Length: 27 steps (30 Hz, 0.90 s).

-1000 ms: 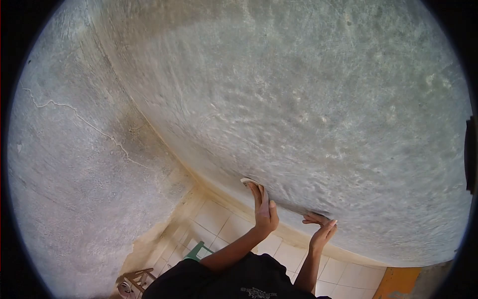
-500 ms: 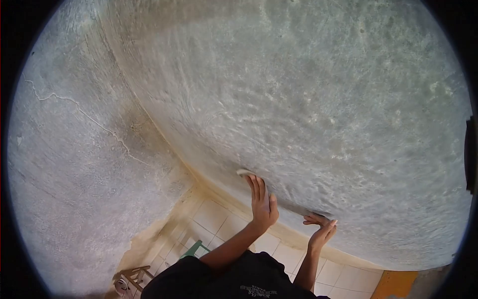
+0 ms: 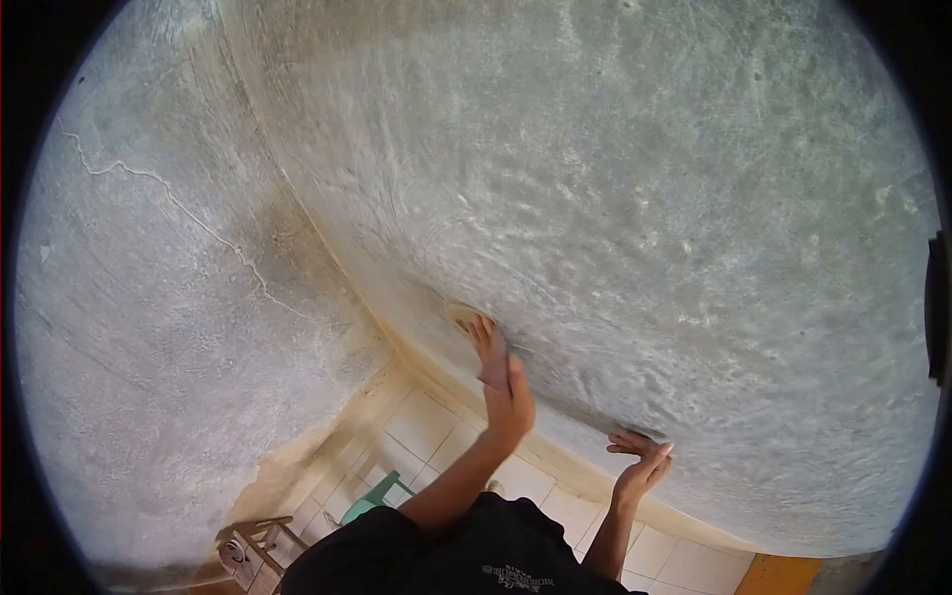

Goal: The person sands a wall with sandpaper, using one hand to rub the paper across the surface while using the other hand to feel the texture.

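Note:
High on the grey plastered wall point(image 3: 595, 248), my left hand point(image 3: 504, 382) presses a thin pale sheet point(image 3: 463, 314) against the surface. The sheet's edge shows past the fingertips, and part of it seems to show between thumb and fingers. Most of it is hidden by the hand. Lower and to the right, my right hand point(image 3: 643, 471) rests against the same wall, its fingers apart and nothing visible in it.
A second wall point(image 3: 149, 347) with a long crack meets this one at a corner on the left. Below are a tiled floor point(image 3: 421, 426), a green plastic stool point(image 3: 372, 498), a wooden stool point(image 3: 266, 535) and an orange-brown panel point(image 3: 778, 573).
My left hand has slid up and left along the wall with the pale sheet, toward the corner. My right hand has stayed nearly in place. The view has shifted slightly.

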Each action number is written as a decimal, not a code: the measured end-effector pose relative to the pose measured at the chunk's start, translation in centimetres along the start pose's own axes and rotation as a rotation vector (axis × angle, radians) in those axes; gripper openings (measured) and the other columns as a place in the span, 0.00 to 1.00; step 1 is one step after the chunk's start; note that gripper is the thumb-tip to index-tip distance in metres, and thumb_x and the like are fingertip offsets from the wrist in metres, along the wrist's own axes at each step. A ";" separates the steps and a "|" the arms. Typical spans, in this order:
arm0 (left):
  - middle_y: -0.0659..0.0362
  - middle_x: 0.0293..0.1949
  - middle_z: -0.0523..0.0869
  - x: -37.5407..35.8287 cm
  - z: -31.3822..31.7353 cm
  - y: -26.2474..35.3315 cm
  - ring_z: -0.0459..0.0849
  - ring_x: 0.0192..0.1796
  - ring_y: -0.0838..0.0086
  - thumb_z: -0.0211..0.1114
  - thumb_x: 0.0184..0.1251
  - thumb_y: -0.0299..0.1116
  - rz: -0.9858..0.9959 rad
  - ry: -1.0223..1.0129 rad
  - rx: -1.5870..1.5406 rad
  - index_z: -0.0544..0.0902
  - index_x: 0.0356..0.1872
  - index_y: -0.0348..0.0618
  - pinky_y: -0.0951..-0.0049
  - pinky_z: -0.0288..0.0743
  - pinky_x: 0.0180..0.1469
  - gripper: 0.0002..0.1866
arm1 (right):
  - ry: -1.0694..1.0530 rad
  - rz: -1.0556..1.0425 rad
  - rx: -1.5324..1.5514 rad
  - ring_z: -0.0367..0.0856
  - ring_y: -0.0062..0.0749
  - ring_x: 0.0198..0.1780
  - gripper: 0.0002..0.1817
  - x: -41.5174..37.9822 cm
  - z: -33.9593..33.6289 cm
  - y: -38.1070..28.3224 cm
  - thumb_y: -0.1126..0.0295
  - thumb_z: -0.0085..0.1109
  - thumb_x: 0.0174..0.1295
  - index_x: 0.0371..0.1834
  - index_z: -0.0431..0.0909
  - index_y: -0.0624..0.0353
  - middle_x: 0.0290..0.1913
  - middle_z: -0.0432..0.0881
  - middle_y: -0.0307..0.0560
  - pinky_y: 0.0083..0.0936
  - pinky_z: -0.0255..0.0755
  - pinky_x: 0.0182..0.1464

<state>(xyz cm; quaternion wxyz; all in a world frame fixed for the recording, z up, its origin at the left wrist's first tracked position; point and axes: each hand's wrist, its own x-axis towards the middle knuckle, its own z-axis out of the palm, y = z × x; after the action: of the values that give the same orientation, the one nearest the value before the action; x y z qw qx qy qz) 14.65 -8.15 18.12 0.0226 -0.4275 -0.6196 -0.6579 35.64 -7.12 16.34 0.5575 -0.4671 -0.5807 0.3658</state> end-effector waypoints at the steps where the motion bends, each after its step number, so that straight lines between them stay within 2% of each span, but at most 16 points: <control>1: 0.30 0.71 0.51 1.4 -0.8 -0.5 0.45 0.75 0.41 0.39 0.77 0.42 -0.013 0.018 0.002 0.53 0.68 0.18 0.55 0.37 0.74 0.32 | 0.003 -0.002 -0.002 0.82 0.38 0.18 0.47 0.0 0.1 -0.2 0.42 0.21 0.73 0.24 0.82 0.75 0.20 0.83 0.57 0.26 0.78 0.28; 2: 0.29 0.70 0.52 2.4 -1.3 -0.8 0.45 0.75 0.40 0.38 0.77 0.42 -0.026 0.036 0.005 0.54 0.67 0.18 0.54 0.37 0.74 0.32 | 0.004 -0.003 -0.003 0.82 0.38 0.18 0.47 -0.1 0.0 -0.3 0.42 0.21 0.73 0.24 0.82 0.75 0.20 0.83 0.57 0.26 0.78 0.28; 5: 0.31 0.66 0.64 4.8 -2.0 2.3 0.59 0.72 0.47 0.41 0.76 0.36 -0.199 0.139 -0.176 0.62 0.62 0.14 0.62 0.49 0.72 0.27 | -0.016 -0.017 -0.023 0.82 0.38 0.18 0.48 -0.1 0.0 -0.3 0.41 0.21 0.73 0.23 0.82 0.75 0.20 0.83 0.57 0.24 0.77 0.27; 8: 0.30 0.70 0.54 2.4 -0.7 0.9 0.46 0.74 0.38 0.39 0.77 0.42 -0.011 0.050 -0.085 0.57 0.65 0.17 0.52 0.38 0.74 0.31 | -0.004 0.009 -0.032 0.82 0.37 0.17 0.48 -0.1 0.0 0.1 0.41 0.21 0.73 0.23 0.82 0.75 0.20 0.83 0.57 0.23 0.77 0.28; 11: 0.30 0.69 0.55 1.0 -0.4 2.3 0.47 0.74 0.38 0.40 0.77 0.41 0.004 0.017 -0.086 0.58 0.65 0.16 0.52 0.39 0.74 0.31 | 0.022 0.040 -0.001 0.81 0.36 0.16 0.48 -0.1 0.2 -0.3 0.40 0.21 0.73 0.22 0.81 0.74 0.20 0.83 0.57 0.23 0.77 0.27; 14: 0.29 0.69 0.54 3.2 -1.7 1.3 0.45 0.74 0.37 0.39 0.77 0.42 -0.061 0.030 -0.054 0.57 0.65 0.16 0.51 0.38 0.74 0.32 | 0.046 0.035 0.004 0.80 0.36 0.16 0.48 -0.2 0.4 -0.3 0.40 0.22 0.72 0.20 0.80 0.74 0.19 0.83 0.57 0.23 0.76 0.26; 16: 0.29 0.70 0.53 3.9 -2.3 2.5 0.43 0.75 0.38 0.38 0.77 0.43 -0.192 -0.018 -0.208 0.56 0.66 0.16 0.51 0.36 0.74 0.32 | 0.052 0.048 0.013 0.80 0.36 0.15 0.48 -0.2 0.4 -0.4 0.40 0.22 0.72 0.20 0.80 0.74 0.18 0.82 0.56 0.23 0.76 0.26; 18: 0.29 0.70 0.52 3.3 -2.0 2.9 0.43 0.75 0.38 0.38 0.77 0.43 -0.246 -0.068 -0.223 0.56 0.66 0.17 0.51 0.36 0.74 0.33 | 0.060 0.057 0.021 0.80 0.36 0.15 0.48 -0.2 0.5 -0.4 0.40 0.22 0.72 0.20 0.80 0.74 0.18 0.82 0.56 0.22 0.76 0.26; 22: 0.30 0.71 0.51 -0.1 -0.9 2.4 0.43 0.75 0.39 0.37 0.77 0.43 -0.231 -0.147 -0.106 0.53 0.67 0.18 0.51 0.37 0.74 0.33 | 0.066 0.057 0.031 0.80 0.35 0.15 0.48 0.0 0.6 -0.4 0.40 0.22 0.73 0.20 0.80 0.74 0.18 0.82 0.57 0.22 0.76 0.26; 25: 0.35 0.60 0.58 0.7 -1.3 1.7 0.55 0.67 0.48 0.38 0.77 0.39 -0.171 -0.077 -0.135 0.54 0.68 0.20 0.57 0.47 0.69 0.30 | 0.049 0.046 0.021 0.80 0.35 0.15 0.47 -0.2 0.6 -0.9 0.41 0.22 0.73 0.19 0.80 0.74 0.18 0.82 0.57 0.22 0.75 0.26; 27: 0.44 0.38 0.77 1.7 -1.0 2.2 0.73 0.53 0.66 0.40 0.77 0.34 -0.295 0.079 -0.319 0.60 0.65 0.19 0.67 0.63 0.60 0.26 | 0.048 0.040 0.021 0.80 0.35 0.15 0.47 -0.1 0.6 -1.0 0.41 0.22 0.73 0.19 0.80 0.74 0.18 0.82 0.57 0.22 0.75 0.26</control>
<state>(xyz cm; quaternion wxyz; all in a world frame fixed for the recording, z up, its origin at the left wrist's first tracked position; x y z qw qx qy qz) 14.28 -8.61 21.07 -0.1176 -0.3043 -0.5623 -0.7599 34.89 -7.45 17.22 0.5686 -0.4813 -0.5540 0.3716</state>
